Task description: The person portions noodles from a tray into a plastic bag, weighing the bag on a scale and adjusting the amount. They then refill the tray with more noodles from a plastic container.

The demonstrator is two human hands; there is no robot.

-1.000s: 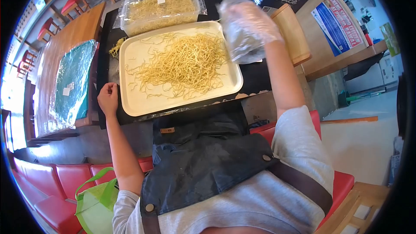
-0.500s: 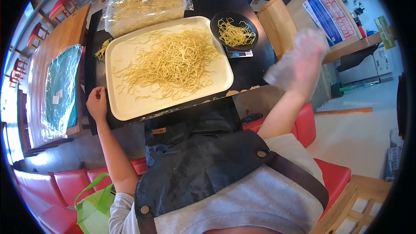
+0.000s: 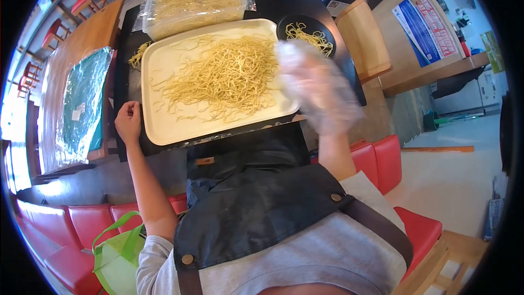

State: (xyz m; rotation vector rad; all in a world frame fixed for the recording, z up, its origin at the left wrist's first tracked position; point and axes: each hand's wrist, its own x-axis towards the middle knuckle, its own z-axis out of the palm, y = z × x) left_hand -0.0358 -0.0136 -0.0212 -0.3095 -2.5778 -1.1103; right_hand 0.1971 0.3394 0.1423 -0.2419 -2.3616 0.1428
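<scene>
Hovering blurred in a clear glove, the right hand [image 3: 319, 87] spreads its fingers over the tray's [image 3: 169, 125] near right corner, just beside the noodles [image 3: 224, 76]; whether they grip anything cannot be told. The left hand [image 3: 128, 122] rests curled and empty by the tray's left corner, apart from the pile

Tray [image 3: 169, 123]: on the table [image 3: 267, 0].
Noodles [image 3: 224, 76]: on the tray.
Tub [image 3: 191, 0]: just behind the tray.
Bowl [image 3: 288, 22]: right of the tray's far corner.
Left hand [image 3: 128, 120]: left of the tray's near corner.
Right hand [image 3: 316, 84]: over the tray's right edge.
</scene>
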